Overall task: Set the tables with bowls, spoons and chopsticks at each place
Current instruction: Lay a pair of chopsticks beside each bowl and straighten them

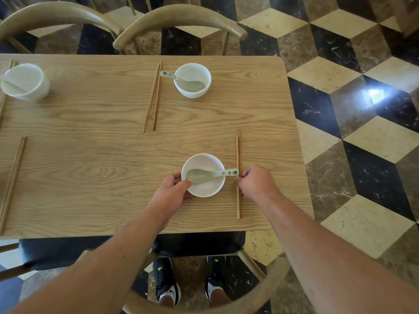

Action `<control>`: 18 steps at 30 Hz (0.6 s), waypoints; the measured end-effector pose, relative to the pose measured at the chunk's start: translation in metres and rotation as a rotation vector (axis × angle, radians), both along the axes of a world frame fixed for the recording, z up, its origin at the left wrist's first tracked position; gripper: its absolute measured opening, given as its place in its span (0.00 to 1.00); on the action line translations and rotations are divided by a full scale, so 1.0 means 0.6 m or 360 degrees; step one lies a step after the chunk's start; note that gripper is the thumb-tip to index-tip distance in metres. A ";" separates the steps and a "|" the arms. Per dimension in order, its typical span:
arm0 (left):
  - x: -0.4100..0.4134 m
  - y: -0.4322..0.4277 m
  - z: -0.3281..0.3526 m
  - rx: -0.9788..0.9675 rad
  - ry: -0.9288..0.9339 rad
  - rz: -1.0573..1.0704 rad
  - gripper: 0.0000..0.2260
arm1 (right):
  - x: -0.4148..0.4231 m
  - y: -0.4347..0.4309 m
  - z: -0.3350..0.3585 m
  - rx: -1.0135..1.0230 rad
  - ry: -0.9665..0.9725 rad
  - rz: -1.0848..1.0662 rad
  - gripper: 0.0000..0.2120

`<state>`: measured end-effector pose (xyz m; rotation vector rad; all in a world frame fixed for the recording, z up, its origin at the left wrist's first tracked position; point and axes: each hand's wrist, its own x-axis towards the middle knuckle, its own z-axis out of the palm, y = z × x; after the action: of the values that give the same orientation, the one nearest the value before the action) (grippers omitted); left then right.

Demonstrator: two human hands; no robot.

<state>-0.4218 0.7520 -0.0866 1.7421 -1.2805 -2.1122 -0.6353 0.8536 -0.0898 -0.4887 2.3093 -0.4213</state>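
Observation:
A white bowl [205, 184] stands on the wooden table [102, 159] near its front right corner, with a pale green spoon [210, 174] lying in it, handle pointing right. My left hand [173, 193] grips the bowl's left rim, thumb over the edge. A pair of wooden chopsticks [238, 152] lies just right of the bowl, and my right hand [255, 183] pinches them near their middle. Across the table stands a second white bowl [192, 80] with a spoon [181, 80] in it and chopsticks [152, 96] on its left.
A third bowl [25, 82] sits at the far left, and another pair of chopsticks [12, 184] lies at the near left. Wooden chairs [179, 21] stand behind the table, and one with a black seat [199, 243] is between me and the front edge. Chequered tile floor lies to the right.

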 end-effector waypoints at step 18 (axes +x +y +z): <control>0.004 -0.002 -0.007 -0.0003 -0.0023 -0.0041 0.22 | 0.001 0.009 -0.004 -0.0070 0.0048 -0.0025 0.10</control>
<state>-0.4194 0.7508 -0.0906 1.7529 -1.3153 -2.1152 -0.6346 0.8590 -0.0922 -0.5018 2.3386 -0.4760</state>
